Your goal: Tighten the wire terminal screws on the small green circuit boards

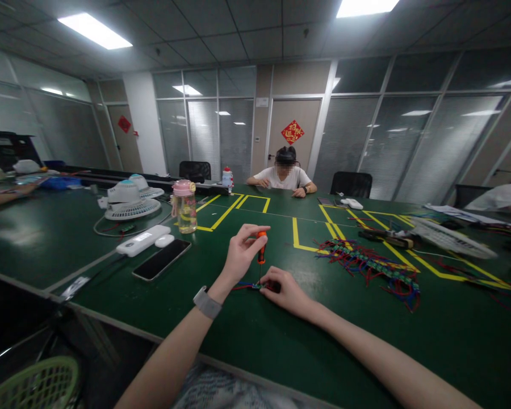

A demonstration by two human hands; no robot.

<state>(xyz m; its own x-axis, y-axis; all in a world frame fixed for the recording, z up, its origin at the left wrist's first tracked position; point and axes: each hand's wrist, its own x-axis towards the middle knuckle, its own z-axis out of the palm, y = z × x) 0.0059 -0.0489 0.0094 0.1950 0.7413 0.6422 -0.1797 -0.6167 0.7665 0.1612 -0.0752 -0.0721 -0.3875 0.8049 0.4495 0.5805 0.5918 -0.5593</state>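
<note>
- Head view: a screwdriver [262,255] stands in the person's left hand [247,249], over the near part of the green worktop [221,329]. Its handle is orange at the top, black with orange below; the shaft is thin and dark.
- Left fingers grip the handle, thumb and fingertips around it, with one finger stretched across its top end.
- Beneath the shaft lies a small circuit board [256,287], green, with thin red and blue wires [241,285] running out toward 9 o'clock.
- Right fingers are pinched on the board's 3 o'clock end; the right hand [286,291] rests low beside it.
- Fine detail on the board is too small to make out.
- Writing: a red diamond sign [292,132] on the door at 12 o'clock bears gold Chinese characters, apparently 招财进宝. Lettering on the pink-lidded bottle [186,210], toward 10 o'clock from the board, is too small to read.
- The screwdriver's long axis is nearly upright: handle end up, at 12 o'clock, tip down at 6 o'clock, toward the board. Whether the tip touches it cannot be told.
- The board's long axis, as far as it shows, runs roughly from 9 to 3 o'clock.
- Toward 3 o'clock lies a long row of similar wired boards [377,267]; toward 9 to 10 o'clock, a dark-screened phone [162,259].
</note>
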